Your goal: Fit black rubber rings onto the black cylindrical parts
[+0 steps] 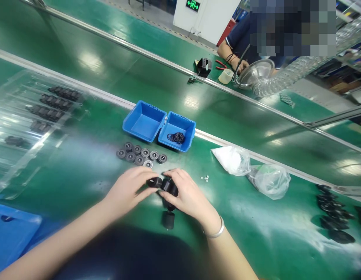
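- Green table [244, 229], beneath the ring bin [180, 123].
- Left hand [130, 182], on the ring bin's near side, pinching a black cylinder [154, 182].
- Right hand [186, 193], also on the ring bin's near side, gripping black parts [166, 184].
- Nine round parts [139, 160], near-left of the ring bin.
- White bits [206, 177], near-right of the ring bin.

Nine grouped round parts [142, 154], two bags [241, 160]

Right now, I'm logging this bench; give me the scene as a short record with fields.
Left hand: pinching a black cylindrical part
Right hand: around other black cylindrical pieces
Containers: two open blue plastic bins, thin black rings in the right one
Between bins and hands: grouped dark round parts
Right side: two clear plastic bags
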The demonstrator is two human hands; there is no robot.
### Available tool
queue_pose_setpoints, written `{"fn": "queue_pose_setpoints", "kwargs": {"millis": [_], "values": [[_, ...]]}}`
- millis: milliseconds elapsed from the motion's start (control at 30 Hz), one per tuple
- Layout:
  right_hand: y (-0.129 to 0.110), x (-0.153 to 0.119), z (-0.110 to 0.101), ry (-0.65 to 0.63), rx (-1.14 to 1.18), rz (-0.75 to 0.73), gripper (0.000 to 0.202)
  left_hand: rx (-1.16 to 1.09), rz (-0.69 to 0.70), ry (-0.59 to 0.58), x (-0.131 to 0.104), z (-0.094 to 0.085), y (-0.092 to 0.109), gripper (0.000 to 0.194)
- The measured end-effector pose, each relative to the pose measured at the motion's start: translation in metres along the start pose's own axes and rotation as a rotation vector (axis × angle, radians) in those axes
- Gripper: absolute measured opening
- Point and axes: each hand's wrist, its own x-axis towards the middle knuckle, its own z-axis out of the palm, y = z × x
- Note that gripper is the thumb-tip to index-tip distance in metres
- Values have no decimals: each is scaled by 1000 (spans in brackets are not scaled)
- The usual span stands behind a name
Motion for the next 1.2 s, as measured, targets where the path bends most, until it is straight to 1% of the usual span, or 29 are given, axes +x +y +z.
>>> {"fn": "queue_pose_setpoints", "kwargs": {"millis": [33,100,200,333,467,533,600,667,733,767,800,867,933,1000,1100,1200], "values": [[0,-2,2,9,-17,9,42,149,75,1,5,2,1,21],[0,-4,5,27,-50,23,41,363,166,5,14,7,2,21],[0,-5,7,38,-74,27,37,542,202,-1,26,16,2,22],[1,-4,7,56,-58,22,37,628,196,39,31,21,-2,26],[4,-3,8,51,-5,25,42,617,171,131,24,13,-3,26],[3,-2,7,61,28,22,47,528,158,161,18,7,0,25],[-2,-2,5,77,68,-4,52,357,104,128,10,3,7,27],[-8,-3,1,69,119,-65,54,129,-35,30,4,4,14,35],[-14,-5,-5,20,178,-138,58,-125,-206,-80,0,9,20,41],[-16,-6,-8,-2,207,-157,60,-251,-280,-114,-1,11,21,41],[-16,-7,-12,-4,231,-156,61,-370,-343,-130,-2,13,22,40],[-11,-11,-19,53,225,-89,55,-563,-443,-128,-4,14,21,39],[-4,-14,-24,116,111,8,44,-685,-527,-118,-5,10,18,40],[1,-17,-25,98,-73,77,37,-776,-598,-96,-8,4,14,39],[4,-15,-17,35,-282,98,33,-901,-683,-28,-11,-6,11,40],[3,-10,-6,16,-350,71,32,-889,-695,12,-16,-16,8,42]]}}
